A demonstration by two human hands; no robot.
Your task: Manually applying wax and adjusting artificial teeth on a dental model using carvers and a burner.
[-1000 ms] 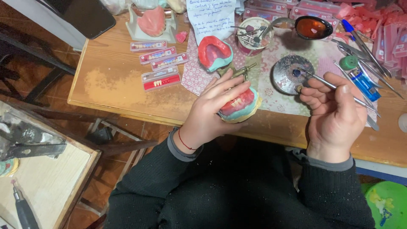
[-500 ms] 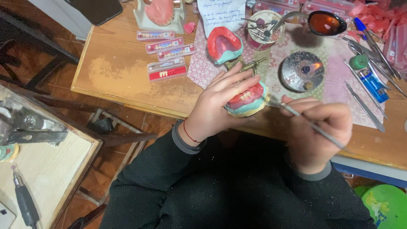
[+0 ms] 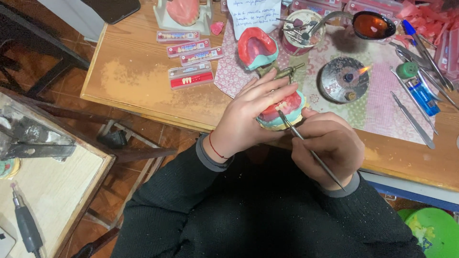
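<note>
My left hand holds a dental model with red wax and a pale green base, over the table's near edge. My right hand grips a thin metal wax tool like a pen. The tool's tip touches the red wax near small white teeth set in it. A small burner with a lit flame stands just beyond my right hand. A second red-and-green model lies further back on a patterned cloth.
Several flat tooth cards lie on the wooden table to the left. A tin of tools, a dark bowl, a blue lighter and metal instruments sit at the back right. A side bench stands lower left.
My right hand came back from the burner with the tool and put its tip on the wax of the model. My left hand kept holding the model.
</note>
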